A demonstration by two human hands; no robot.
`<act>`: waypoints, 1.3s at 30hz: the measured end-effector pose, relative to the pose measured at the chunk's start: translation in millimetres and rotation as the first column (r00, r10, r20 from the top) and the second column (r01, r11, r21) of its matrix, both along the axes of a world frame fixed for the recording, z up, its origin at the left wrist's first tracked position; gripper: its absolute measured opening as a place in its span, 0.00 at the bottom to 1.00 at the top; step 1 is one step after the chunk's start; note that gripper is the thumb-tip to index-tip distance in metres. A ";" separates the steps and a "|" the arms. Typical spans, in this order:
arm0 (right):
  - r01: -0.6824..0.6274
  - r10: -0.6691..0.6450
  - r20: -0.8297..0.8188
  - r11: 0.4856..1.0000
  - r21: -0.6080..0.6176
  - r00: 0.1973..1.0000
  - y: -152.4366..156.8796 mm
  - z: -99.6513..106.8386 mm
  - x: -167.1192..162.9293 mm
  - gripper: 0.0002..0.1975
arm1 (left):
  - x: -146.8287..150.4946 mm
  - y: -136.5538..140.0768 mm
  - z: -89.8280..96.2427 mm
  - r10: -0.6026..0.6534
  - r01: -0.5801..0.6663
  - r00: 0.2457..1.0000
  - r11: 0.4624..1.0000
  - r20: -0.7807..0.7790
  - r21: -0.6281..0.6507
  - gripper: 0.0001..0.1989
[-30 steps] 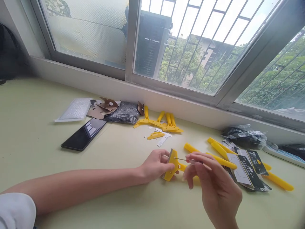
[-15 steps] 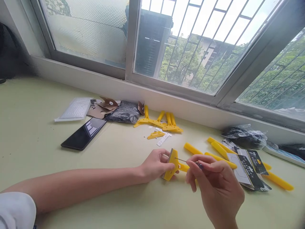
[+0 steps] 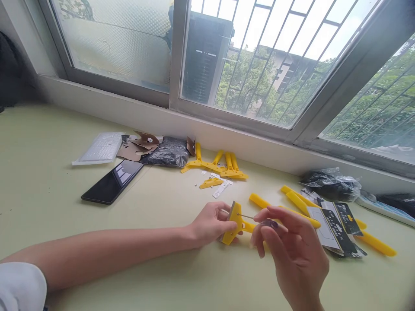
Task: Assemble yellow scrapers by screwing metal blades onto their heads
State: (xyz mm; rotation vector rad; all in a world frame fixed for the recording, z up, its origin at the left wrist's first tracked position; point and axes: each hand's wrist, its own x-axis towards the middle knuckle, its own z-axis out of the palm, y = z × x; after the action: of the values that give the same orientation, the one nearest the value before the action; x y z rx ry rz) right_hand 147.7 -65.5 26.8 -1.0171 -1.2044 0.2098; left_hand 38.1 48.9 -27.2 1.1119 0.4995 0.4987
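Note:
My left hand (image 3: pixel 214 224) grips a yellow scraper (image 3: pixel 232 229) by its wide head, the thumb pressed on the upper face. A metal blade edge shows along the head's left side. In my right hand (image 3: pixel 296 250) is a small screwdriver (image 3: pixel 269 223), pinched between thumb and fingers. Its thin shaft points left, and the tip meets the scraper head near the upper hole. Part of the scraper's handle is hidden behind my right fingers.
Several yellow scraper bodies (image 3: pixel 214 166) lie by the window ledge, with a loose yellow plate (image 3: pixel 210 183) and small nuts before them. A black phone (image 3: pixel 112 181) is at left. Yellow handles (image 3: pixel 378 245) and printed cards (image 3: pixel 330 229) lie at right.
The fingers of my right hand have shifted around the screwdriver handle, showing more of it. My left hand and the scraper stay almost in place.

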 end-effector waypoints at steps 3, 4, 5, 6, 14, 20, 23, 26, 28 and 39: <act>0.025 -0.024 0.090 1.000 -0.006 0.996 -0.5 0.3 2.7 0.10 | -0.4 0.8 -1.0 -0.007 0.007 1.000 1.000 -0.010 0.012 0.21; 0.036 -0.036 0.093 0.999 -0.001 0.995 -0.4 0.6 2.6 0.08 | -0.3 1.0 -1.3 -0.007 0.007 1.000 1.000 -0.010 0.010 0.21; 0.041 -0.042 0.077 0.999 0.004 0.996 -0.1 0.9 2.1 0.06 | -0.2 1.0 -1.4 -0.004 0.004 1.000 1.000 -0.009 0.007 0.21; 0.040 -0.041 0.049 0.999 0.011 0.998 0.3 1.0 1.1 0.05 | 0.0 0.8 -1.1 0.001 -0.001 1.000 1.000 -0.005 0.002 0.21; 0.002 0.000 0.200 1.000 -0.010 0.980 0.2 -3.2 10.7 0.15 | 1.1 -0.1 0.1 0.027 -0.027 1.000 1.000 0.007 0.011 0.19; 0.147 -0.166 0.521 0.986 0.078 0.837 -3.9 -2.4 34.0 0.14 | 2.1 0.6 -6.6 0.039 -0.039 0.999 0.999 0.003 0.014 0.16; 0.158 -0.202 0.531 0.979 0.129 0.823 -2.3 -4.3 32.4 0.13 | 1.1 -0.5 -4.2 0.044 -0.043 0.999 0.999 -0.004 0.026 0.16; 0.177 -0.252 0.555 0.966 0.186 0.792 0.7 -7.0 25.0 0.14 | 0.3 -1.9 -1.0 0.047 -0.047 0.999 0.998 -0.003 0.030 0.15; 0.177 -0.266 0.561 0.962 0.208 0.784 2.3 -8.9 19.8 0.15 | 0.4 -2.4 -0.1 0.047 -0.048 0.999 0.998 0.007 0.034 0.16; -0.030 0.035 0.096 0.998 -0.055 0.995 -3.2 -0.2 8.5 0.15 | 2.2 2.0 -4.9 0.026 -0.026 1.000 1.000 0.010 -0.016 0.18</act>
State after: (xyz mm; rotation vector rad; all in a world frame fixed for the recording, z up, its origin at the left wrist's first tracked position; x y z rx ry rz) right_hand 156.2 -68.7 26.6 -1.0649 -1.3098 0.2219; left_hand 40.3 50.9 -32.2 1.0885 0.5091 0.5220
